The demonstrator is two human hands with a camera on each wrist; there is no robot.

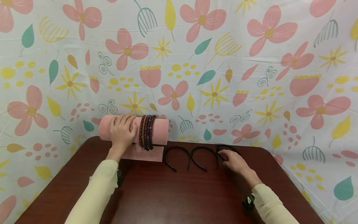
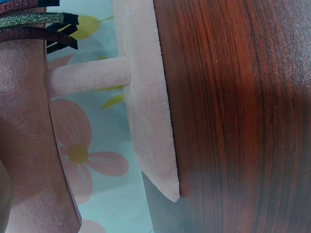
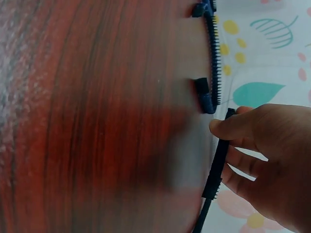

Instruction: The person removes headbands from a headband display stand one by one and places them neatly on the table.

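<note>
Headband [image 3: 216,167] right of pink stand [image 1: 160,133], end pinched by right hand [image 1: 234,160]; left hand [image 1: 122,129] grips stand. Headband probably light, springy; best held near tip.

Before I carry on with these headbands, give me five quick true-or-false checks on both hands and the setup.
1. The left hand holds the pink roll. True.
2. The right hand is empty. False: it pinches a dark headband.
3. The glittery headbands sit around the roll. True.
4. The roll lies directly on the table. False: a post joins it to a base.
5. Two more dark headbands lie between the base and the right hand. True.
</note>
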